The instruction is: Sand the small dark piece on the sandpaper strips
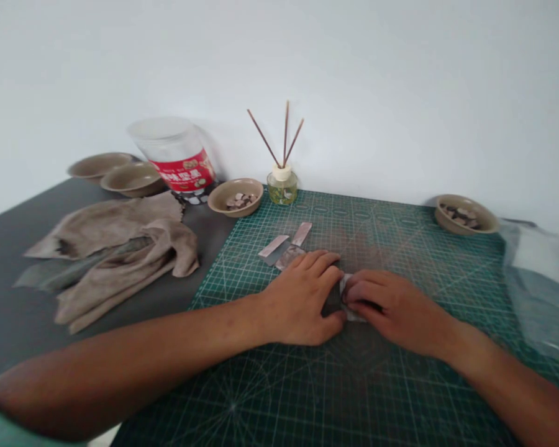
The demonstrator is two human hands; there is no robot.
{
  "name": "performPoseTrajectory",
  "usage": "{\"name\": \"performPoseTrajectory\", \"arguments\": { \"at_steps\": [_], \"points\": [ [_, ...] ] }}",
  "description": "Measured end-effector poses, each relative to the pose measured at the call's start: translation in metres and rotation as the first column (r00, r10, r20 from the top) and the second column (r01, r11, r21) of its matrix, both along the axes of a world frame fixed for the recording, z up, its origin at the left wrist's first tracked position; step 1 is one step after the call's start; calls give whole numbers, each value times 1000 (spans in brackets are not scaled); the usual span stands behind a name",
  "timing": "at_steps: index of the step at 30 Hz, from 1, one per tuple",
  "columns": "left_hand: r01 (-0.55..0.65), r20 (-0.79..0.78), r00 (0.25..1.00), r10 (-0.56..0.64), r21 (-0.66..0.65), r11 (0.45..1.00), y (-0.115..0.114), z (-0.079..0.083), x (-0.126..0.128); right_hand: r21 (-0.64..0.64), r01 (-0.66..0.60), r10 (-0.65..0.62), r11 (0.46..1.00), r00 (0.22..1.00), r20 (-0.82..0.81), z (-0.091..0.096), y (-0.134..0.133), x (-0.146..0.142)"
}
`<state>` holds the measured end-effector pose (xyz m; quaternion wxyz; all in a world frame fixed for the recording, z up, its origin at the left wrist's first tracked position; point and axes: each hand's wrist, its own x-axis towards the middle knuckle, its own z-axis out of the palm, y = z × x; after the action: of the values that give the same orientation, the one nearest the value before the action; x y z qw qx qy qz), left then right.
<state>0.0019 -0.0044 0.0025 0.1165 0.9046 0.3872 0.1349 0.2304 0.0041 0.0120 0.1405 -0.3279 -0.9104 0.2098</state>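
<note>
On the green cutting mat, my left hand lies palm down with its fingers stretched out to the right. Beyond its knuckles is a small grey-brown flat piece, partly covered by the hand. Two narrow pale strips rest next to that piece. My right hand is closed, its fingertips bent down onto a small whitish piece against the mat. Fingers hide most of this piece, so its kind is unclear. Both hands are close together, the left thumb near the right fingertips.
A crumpled brown cloth lies at left. Behind it stand two bowls and a tilted clear jar with a red label. A bowl of small pieces, a reed diffuser, another filled bowl and a plastic bag line the edges.
</note>
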Motion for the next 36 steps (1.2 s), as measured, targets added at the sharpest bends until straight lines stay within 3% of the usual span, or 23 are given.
{"name": "performPoseTrajectory", "arguments": {
  "at_steps": [4,8,10,14,16,21,27,32,36],
  "points": [
    [-13,-1,1000,13,-2,1000,0,0,0,45,93,-94,995,995,25,1,7,6],
    [-1,0,1000,1,-9,1000,1,1,0,-73,-42,46,996,998,53,7,2,8],
    [3,-4,1000,-3,-9,1000,0,1,0,-62,-66,68,996,997,32,4,-1,2],
    [-8,-9,1000,8,-10,1000,0,2,0,48,77,-78,996,997,17,-2,6,1],
    [-10,-6,1000,10,-9,1000,0,1,0,9,95,-96,995,995,40,1,8,7],
    [-6,2,1000,6,7,1000,0,0,1,-128,-16,24,992,998,58,6,-3,6],
    [-7,1,1000,7,15,1000,0,-1,0,-5,126,-126,992,992,11,2,7,3],
    [0,7,1000,0,11,1000,0,-1,0,-146,-31,35,989,999,19,4,4,8],
    [-3,13,1000,3,14,1000,1,-1,0,-14,48,-48,999,998,-28,-2,6,0]
  ]
}}
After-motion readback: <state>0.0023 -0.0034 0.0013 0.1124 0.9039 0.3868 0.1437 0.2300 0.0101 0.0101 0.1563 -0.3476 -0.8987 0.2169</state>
